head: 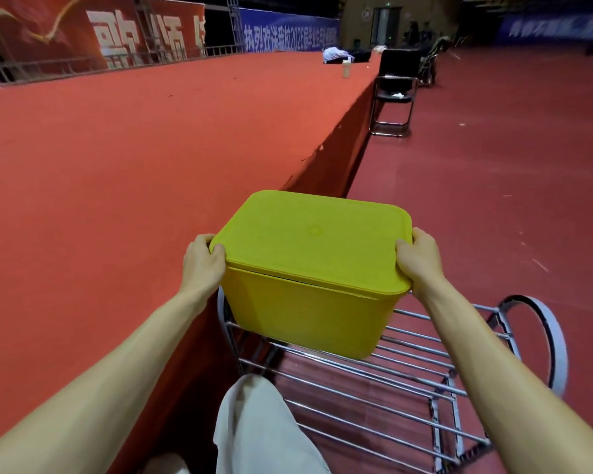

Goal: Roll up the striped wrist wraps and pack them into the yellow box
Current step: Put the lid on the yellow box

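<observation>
Both hands are on the yellow box (305,313), which sits between them. Your left hand (202,261) pinches the left rim of the lid (312,234), thumb on top and fingers curled under. Your right hand (420,258) does the same at the right rim. A dark slit shows between lid and box along the edge nearest you, so the lid looks unseated there.

No striped wraps are in view, and the lid hides the inside, so you can't tell if any are packed. Judged step: handling the box, either opening it for packing or closing it; can't tell which. If opening, the next move calls for a steady base and an even pull on both rims so the lid comes off level and doesn't jam.

The box is smooth matte plastic with rounded corners and walls tapering downward. The lid is flat and slightly greener, with a raised border.

Below your hands is a wire rack (391,381) of shiny metal bars with a looped end; can't tell if the box rests on it. Left of your left hand runs a red platform (117,165) with a felt-like carpet. A pale cloth trouser leg (254,429) lies between your forearms.
</observation>
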Motion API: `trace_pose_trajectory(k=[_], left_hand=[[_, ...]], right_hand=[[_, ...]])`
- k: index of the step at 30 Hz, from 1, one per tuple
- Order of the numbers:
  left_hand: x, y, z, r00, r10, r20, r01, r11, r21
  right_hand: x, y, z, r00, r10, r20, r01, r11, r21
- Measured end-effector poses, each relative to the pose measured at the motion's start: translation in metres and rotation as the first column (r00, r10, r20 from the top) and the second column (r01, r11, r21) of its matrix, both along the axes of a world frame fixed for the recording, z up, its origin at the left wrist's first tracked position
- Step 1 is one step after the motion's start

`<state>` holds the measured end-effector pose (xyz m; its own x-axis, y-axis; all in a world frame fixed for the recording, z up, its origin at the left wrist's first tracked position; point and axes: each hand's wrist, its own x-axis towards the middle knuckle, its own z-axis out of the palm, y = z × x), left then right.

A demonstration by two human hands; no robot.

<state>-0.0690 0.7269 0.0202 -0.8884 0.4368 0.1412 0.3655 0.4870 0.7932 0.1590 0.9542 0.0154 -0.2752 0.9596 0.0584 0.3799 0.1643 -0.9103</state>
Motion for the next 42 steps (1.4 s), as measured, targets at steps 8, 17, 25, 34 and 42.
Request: trace_pose_trajectory(k=[8, 17, 25, 34, 42], left_hand=[[-0.003, 0.0, -0.002, 0.999, 0.002, -0.049, -0.003, 1.0, -0.014], [-0.004, -0.001, 0.006, 0.998, 0.048, -0.043, -0.048, 0.999, 0.007], [0.002, -0.006, -0.004, 1.0, 0.018, -0.001, -0.017, 0.999, 0.028], [0.007, -0.01, -0.004, 1.0, -0.004, 0.007, 0.003, 0.999, 0.05], [0.005, -0.027, -0.007, 0.884, -0.464, -0.055, 0.459, 0.885, -0.08]], right_hand=[[-0.004, 0.003, -0.005, 1.0, -0.016, 0.021, 0.017, 0.999, -0.037], [-0.009, 0.006, -0.006, 0.998, 0.011, 0.055, -0.01, 1.0, -0.01], [-0.005, 0.0, -0.008, 0.991, 0.016, 0.13, -0.019, 1.0, 0.022], [0.002, -0.005, -0.008, 0.997, 0.057, 0.052, -0.059, 0.998, 0.035], [-0.001, -0.006, -0.01, 0.998, 0.049, 0.045, -0.051, 0.997, 0.055]])
